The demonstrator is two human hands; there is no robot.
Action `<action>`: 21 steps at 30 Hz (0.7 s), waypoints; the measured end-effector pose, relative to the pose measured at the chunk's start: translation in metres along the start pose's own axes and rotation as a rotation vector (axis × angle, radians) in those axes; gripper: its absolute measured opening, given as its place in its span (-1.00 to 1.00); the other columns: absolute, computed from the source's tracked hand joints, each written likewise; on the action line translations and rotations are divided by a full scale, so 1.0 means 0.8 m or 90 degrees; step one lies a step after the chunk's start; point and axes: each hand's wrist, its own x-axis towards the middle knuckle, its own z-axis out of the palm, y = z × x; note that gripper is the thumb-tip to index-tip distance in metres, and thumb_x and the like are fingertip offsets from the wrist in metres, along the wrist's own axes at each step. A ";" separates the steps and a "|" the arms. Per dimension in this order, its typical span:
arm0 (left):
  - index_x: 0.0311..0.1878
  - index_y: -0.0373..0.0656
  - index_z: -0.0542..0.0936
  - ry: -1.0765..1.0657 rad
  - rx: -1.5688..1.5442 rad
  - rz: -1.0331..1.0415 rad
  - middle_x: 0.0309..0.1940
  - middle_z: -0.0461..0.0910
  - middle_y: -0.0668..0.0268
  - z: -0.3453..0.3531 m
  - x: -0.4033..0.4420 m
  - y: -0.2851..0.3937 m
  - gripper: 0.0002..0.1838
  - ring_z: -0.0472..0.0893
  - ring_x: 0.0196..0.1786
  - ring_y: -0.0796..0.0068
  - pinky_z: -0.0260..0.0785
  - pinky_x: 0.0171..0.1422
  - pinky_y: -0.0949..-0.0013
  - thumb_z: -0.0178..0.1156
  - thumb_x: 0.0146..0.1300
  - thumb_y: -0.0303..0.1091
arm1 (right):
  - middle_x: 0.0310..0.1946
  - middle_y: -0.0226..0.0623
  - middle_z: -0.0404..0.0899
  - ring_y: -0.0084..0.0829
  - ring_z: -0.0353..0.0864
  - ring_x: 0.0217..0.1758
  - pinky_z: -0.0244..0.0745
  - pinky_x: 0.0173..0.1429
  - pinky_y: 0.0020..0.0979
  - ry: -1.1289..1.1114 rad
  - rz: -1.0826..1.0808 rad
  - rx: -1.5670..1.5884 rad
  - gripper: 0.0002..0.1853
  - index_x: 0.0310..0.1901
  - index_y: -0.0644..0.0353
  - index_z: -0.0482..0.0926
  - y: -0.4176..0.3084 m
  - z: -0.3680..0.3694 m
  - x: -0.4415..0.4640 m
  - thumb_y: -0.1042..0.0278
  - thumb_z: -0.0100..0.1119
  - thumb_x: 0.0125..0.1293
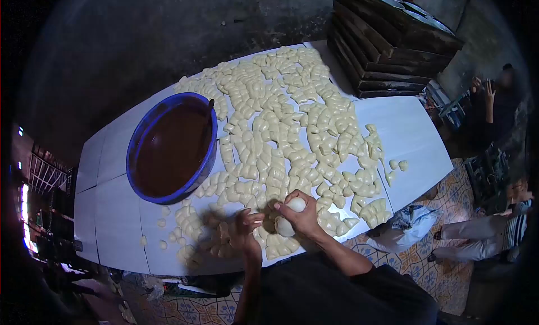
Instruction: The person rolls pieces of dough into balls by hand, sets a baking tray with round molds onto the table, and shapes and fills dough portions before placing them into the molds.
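My right hand (303,217) is wrapped around a lump of pale dough (284,226), which bulges out above and below the fist. Just to its left, my left hand (249,225) is held over the near part of the table with its fingers curled in. Whether anything lies inside those fingers I cannot make out. Beneath and beyond both hands, many small glossy dough pieces (275,140) cover the white table (115,213), most pressed close together in rows. Smaller loose dough balls (163,245) lie to the left of my left hand.
A blue basin (130,151) of brown filling, with a dark handle leaning on its rim, stands on the table's left side. Dark wooden trays (387,50) are stacked at the far right. A white sack (405,228) sits on the patterned floor; people are at the right.
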 end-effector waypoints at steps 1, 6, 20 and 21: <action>0.05 -0.24 0.42 -0.018 0.019 0.007 -0.21 0.59 0.19 0.005 -0.003 0.000 -0.57 0.56 -0.12 0.41 0.35 -0.01 0.40 -0.23 0.44 -0.07 | -0.56 -0.40 0.56 -0.68 0.51 -0.51 0.43 -0.44 -0.57 0.008 0.000 0.003 -0.81 -0.45 0.21 0.47 0.000 0.002 -0.001 0.44 0.34 0.12; -0.05 -0.29 0.47 -0.074 0.078 0.012 -0.25 0.59 0.22 0.011 -0.012 0.005 -0.75 0.54 -0.14 0.48 0.34 -0.02 0.45 -0.13 0.42 -0.35 | -0.71 -0.55 0.41 -0.75 0.34 -0.64 0.24 -0.59 -0.60 0.076 -0.022 -0.032 -0.74 -0.58 0.17 0.40 0.013 0.004 -0.002 0.45 0.34 0.09; -0.14 -0.32 0.51 -0.123 0.144 0.033 -0.24 0.56 0.25 0.017 -0.015 0.014 -0.87 0.53 -0.11 0.53 0.32 0.09 0.45 -0.01 0.33 -0.52 | -0.60 -0.41 0.58 -0.68 0.52 -0.50 0.41 -0.43 -0.55 0.016 0.020 -0.081 -0.77 -0.51 0.27 0.54 -0.003 -0.007 0.005 0.32 0.30 0.17; -0.15 -0.32 0.51 -0.122 0.145 0.047 -0.24 0.56 0.25 0.016 -0.015 0.013 -0.87 0.53 -0.11 0.53 0.32 0.09 0.45 -0.01 0.33 -0.52 | -0.62 -0.42 0.56 -0.68 0.50 -0.53 0.38 -0.47 -0.55 0.022 0.023 -0.077 -0.75 -0.54 0.26 0.53 0.000 -0.006 0.004 0.30 0.30 0.18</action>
